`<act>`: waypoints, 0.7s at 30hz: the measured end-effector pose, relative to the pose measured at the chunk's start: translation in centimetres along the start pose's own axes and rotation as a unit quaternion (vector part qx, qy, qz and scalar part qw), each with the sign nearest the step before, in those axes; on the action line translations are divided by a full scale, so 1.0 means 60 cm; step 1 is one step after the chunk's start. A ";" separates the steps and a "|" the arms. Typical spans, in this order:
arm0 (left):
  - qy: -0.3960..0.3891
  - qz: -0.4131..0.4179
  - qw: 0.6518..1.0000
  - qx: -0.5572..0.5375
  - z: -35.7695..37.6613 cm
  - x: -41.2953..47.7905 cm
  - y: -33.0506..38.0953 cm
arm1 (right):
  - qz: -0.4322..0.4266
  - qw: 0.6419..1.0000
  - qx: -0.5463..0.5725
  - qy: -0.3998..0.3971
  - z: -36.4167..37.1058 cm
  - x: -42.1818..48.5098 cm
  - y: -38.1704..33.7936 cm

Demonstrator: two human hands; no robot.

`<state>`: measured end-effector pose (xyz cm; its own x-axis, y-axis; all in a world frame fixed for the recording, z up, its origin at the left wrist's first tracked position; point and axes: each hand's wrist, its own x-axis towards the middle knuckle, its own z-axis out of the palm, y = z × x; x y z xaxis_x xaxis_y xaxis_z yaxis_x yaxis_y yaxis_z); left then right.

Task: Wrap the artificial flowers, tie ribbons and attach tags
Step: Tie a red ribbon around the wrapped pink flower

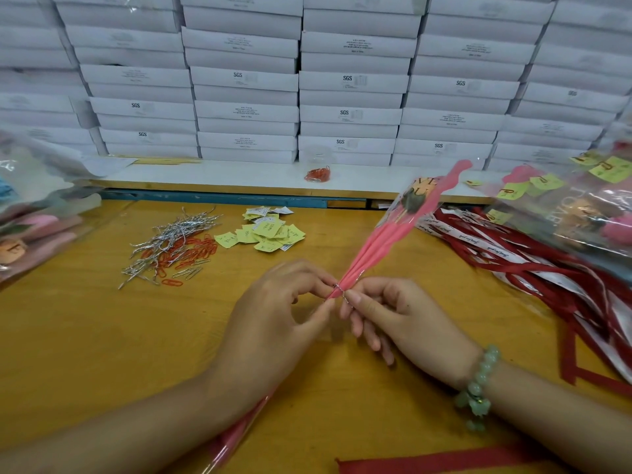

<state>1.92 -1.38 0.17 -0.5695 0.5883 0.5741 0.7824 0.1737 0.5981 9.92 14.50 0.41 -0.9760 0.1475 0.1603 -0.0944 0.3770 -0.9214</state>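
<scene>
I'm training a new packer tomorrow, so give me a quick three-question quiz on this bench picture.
1. True or false: the yellow tags lie in a loose pile.
2. Where left hand and right hand pinch, what binds the pink wrapper? A) red ribbon B) silver twist tie C) paper clip
3. Fill in: the bead bracelet is on the ___ wrist.
Key: 1 true; 2 B; 3 right.

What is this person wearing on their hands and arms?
No gloves or sleeves show. The right hand has a bracelet at its wrist: pale green, rounded beads with a small green charm cluster hanging from it. The left hand and its wrist bear nothing; no rings show.
</scene>
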 end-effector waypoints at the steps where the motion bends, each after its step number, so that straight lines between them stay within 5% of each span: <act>1: 0.001 -0.001 1.000 0.000 0.000 0.000 0.000 | 0.007 1.000 0.006 0.000 -0.001 0.000 0.000; 8: -0.003 0.002 1.000 -0.011 0.000 0.001 -0.002 | 0.103 0.986 0.126 -0.042 -0.008 0.004 -0.008; 15: 0.005 -0.028 0.997 -0.075 -0.002 0.005 -0.008 | 0.010 0.999 0.041 -0.014 -0.007 -0.001 0.000; 18: -0.002 -0.045 0.996 -0.082 -0.002 0.006 -0.010 | -0.050 0.994 -0.095 0.021 -0.008 -0.005 0.000; 21: -0.006 -0.051 0.995 -0.085 -0.002 0.006 -0.009 | -0.105 0.947 -0.303 0.027 -0.015 -0.009 -0.003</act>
<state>1.28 -1.35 0.09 -0.6394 0.5837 0.5005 0.6667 0.0966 0.7391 10.66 15.19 0.83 -0.9352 0.0514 0.3503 -0.1392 0.8565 -0.4971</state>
